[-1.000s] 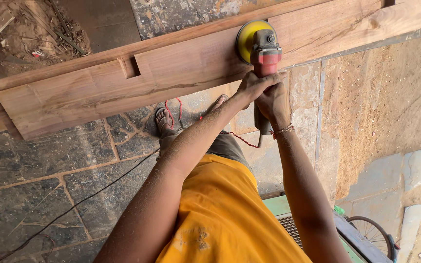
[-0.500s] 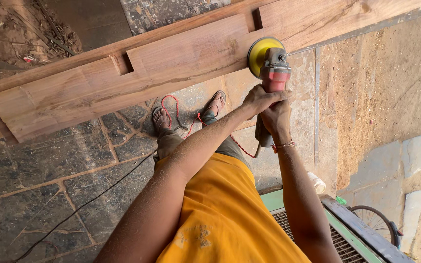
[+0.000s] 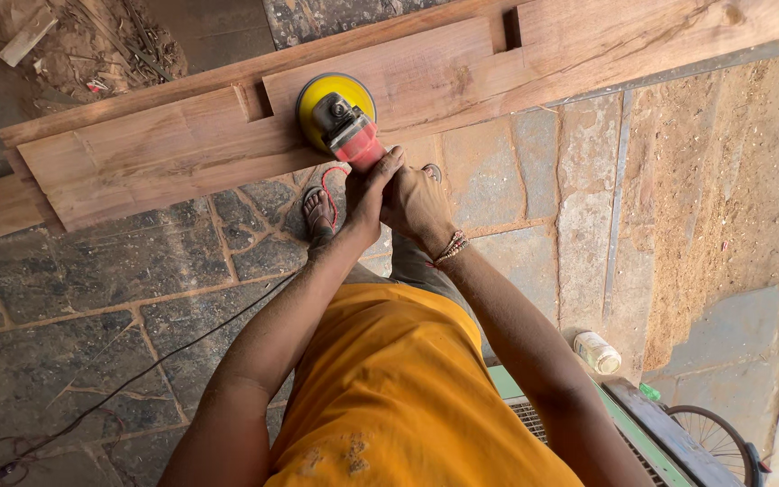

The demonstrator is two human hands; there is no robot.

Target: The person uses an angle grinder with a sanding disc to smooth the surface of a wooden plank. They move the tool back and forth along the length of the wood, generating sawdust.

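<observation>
Item one: a handheld disc sander (image 3: 346, 122), red body with grey metal head and a round yellow disc, lying flat against the top face of a long wooden plank (image 3: 164, 149). The disc sits near the plank's middle, just right of a small rectangular notch (image 3: 252, 99) cut into the near board; a second notch (image 3: 511, 27) shows farther right. Item two: the left hand (image 3: 367, 200), fingers wrapped round the rear of the red body, thumb pointing up along it. Item three: the right hand (image 3: 416, 203), pressed against the left and closed over the same handle end, so both hands are together and clamped on the tool (a beaded bracelet (image 3: 451, 248) circles the right wrist). Item four: the plank itself, reddish-brown, made of stepped boards, running from lower left to upper right across the view, raised above the floor. Item five: stone-slab floor (image 3: 92, 307), grey and irregular, dusted with sawdust towards the right. Item six: two feet below the plank's edge, the left foot in a red-strapped sandal (image 3: 319, 209). Item seven: a thin black cable (image 3: 137, 379) trailing across the slabs to the lower left. Item eight: an orange shirt (image 3: 398, 397) filling the lower centre. Item nine: a small pale bottle (image 3: 597, 352) lying near a green-edged machine frame (image 3: 624, 424), with a bicycle wheel (image 3: 710, 437) beside it at lower right.
</observation>
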